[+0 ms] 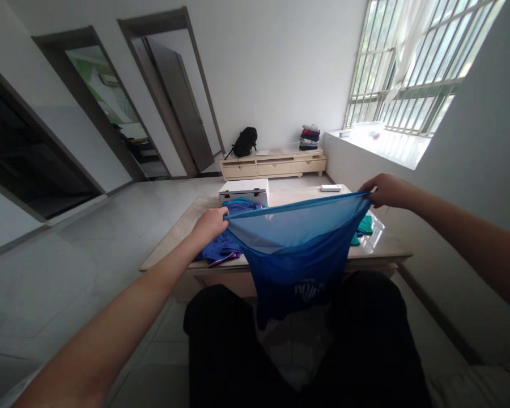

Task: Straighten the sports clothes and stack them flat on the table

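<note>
A thin blue shirt [300, 260], pale along the top and darker below, is stretched between my two hands. White lettering shows near its lower end, which hangs between my knees. My left hand [212, 222] pinches one top corner, above a heap of purple-blue clothes [223, 243] on the low table [176, 232]. Higher up, at the right, my right hand [381, 190] grips the other top corner. The upper edge is pulled taut and slopes up to the right. Green cloth [365, 224] lies on the table behind the shirt's right side.
A white box [244, 190] and a small white object [330, 187] are on the table. Against the wall, a low cabinet [274, 168] carries a black backpack [245, 141] and a stack of folded clothes [309, 137]. A barred window [420, 68] is at the right.
</note>
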`<state>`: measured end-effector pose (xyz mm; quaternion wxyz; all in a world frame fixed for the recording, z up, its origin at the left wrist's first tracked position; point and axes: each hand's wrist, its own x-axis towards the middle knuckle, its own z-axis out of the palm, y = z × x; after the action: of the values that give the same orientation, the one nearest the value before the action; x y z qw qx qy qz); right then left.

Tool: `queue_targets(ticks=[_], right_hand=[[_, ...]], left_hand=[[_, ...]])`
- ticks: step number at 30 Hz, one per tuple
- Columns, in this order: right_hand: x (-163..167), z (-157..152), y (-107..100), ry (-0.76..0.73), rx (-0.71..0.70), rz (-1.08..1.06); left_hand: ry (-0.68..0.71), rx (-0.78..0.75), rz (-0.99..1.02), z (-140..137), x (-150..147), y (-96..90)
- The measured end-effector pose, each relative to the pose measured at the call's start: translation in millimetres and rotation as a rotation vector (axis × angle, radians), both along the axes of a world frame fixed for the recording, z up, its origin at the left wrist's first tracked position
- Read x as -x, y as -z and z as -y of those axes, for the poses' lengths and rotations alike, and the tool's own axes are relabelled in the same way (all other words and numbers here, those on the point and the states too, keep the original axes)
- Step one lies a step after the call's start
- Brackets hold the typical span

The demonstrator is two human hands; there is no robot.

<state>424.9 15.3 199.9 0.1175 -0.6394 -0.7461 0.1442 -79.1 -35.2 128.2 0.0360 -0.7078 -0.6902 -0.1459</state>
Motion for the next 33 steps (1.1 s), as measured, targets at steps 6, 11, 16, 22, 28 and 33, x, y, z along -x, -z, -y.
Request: queue_targets(ticks=[6,11,16,22,28,33], right_hand=[[-10,-11,-17,0.118,-0.06,-0.018],[-13,-20,-19,0.139,-0.094,-0.01],[-13,-24,-31,0.146,-0.113,-0.138],[-14,-20,-41,0.112,-0.047,-0.425],[-19,-16,-44,0.244,0.058,-0.713],[-13,-12,-43,0.205,-0.157,-0.411]], left_hand=[[-0.115,0.075,0.18,-9,23,-4.4],[-0.166,0.036,0.425,-10,23,-23.9],[-0.229,-0.009,0.734,-22,15,-52.8],[-0.259,-0.147,0.871,-30,10,-76.0],[-0.015,-0.212,0.259,-9,28,-102.4],[-0.155,-0.082,0.425,-2,25,-111.0]])
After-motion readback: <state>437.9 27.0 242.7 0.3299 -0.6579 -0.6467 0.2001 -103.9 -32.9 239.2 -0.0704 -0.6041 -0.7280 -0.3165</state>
